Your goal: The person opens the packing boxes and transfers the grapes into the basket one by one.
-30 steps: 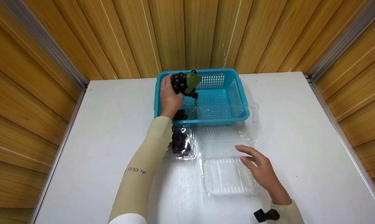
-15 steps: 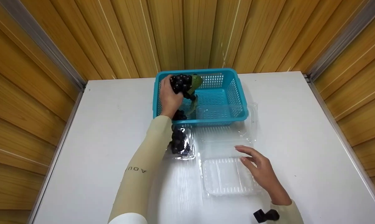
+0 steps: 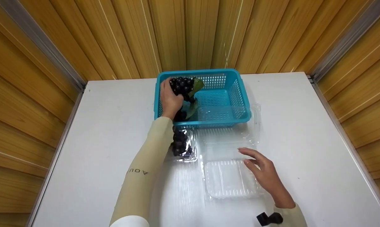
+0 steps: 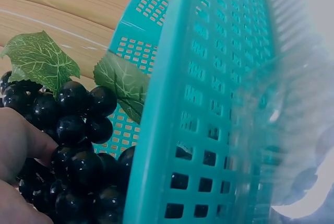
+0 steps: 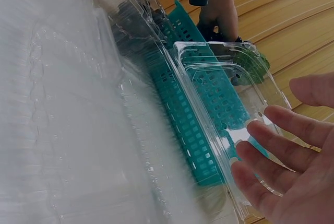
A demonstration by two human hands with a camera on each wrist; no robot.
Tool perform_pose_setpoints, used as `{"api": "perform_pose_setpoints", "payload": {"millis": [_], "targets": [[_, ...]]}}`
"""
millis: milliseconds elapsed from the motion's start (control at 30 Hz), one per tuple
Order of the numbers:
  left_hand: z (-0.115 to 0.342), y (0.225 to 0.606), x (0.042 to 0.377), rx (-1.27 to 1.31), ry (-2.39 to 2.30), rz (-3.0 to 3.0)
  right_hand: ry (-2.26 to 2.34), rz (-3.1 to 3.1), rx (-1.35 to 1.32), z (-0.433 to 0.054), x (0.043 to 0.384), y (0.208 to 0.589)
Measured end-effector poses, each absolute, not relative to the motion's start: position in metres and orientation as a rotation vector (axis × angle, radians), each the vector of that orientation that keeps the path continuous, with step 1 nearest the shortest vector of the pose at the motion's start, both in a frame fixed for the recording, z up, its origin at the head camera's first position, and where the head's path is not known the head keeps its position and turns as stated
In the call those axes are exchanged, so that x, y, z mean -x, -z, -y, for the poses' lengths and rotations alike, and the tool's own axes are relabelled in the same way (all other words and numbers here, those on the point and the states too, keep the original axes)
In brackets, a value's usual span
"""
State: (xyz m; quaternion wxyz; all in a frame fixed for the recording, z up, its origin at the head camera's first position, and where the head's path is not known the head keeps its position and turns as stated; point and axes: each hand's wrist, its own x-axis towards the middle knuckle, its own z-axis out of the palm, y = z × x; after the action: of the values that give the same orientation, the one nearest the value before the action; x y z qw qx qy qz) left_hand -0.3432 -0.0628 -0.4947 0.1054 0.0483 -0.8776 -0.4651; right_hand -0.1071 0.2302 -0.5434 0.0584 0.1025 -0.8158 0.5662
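Observation:
My left hand (image 3: 170, 100) grips a bunch of dark grapes (image 3: 181, 85) with green leaves (image 3: 198, 84), inside the left end of a turquoise basket (image 3: 208, 122). In the left wrist view, thumb and finger press into the grapes (image 4: 78, 169), partly hidden by the basket wall (image 4: 156, 130). More dark grapes (image 3: 181, 116) lie under that hand in the basket. My right hand (image 3: 265, 170) hovers with loosely bent fingers at the right side of an opened clear plastic clamshell box (image 3: 229, 178). The right wrist view shows its fingers (image 5: 282, 153) apart, holding nothing.
Left of the opened box, a clear box (image 3: 194, 151) contains dark grapes, partly covered by my left sleeve (image 3: 145, 157). The opened box's lid (image 3: 256, 118) leans against the basket's front. Wood-patterned panels (image 3: 199, 34) enclose the white table (image 3: 114, 110).
My left hand and its grape bunch have moved slightly down and toward me within the basket, and the leaves have swung a little. My right hand stays in place.

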Motion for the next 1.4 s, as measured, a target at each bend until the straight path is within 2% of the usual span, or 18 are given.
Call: {"api": "perform_pose_setpoints", "payload": {"millis": [400,1400], "targets": [[0.070,0.498,0.343,-0.210,1.354,2.643,-1.719,2.483,-0.300,-0.228,0.107,0.544],[0.063,0.481,0.338,-0.048,1.292,2.772,-1.721,2.526,-0.323,-0.226,0.112,0.545]]}}
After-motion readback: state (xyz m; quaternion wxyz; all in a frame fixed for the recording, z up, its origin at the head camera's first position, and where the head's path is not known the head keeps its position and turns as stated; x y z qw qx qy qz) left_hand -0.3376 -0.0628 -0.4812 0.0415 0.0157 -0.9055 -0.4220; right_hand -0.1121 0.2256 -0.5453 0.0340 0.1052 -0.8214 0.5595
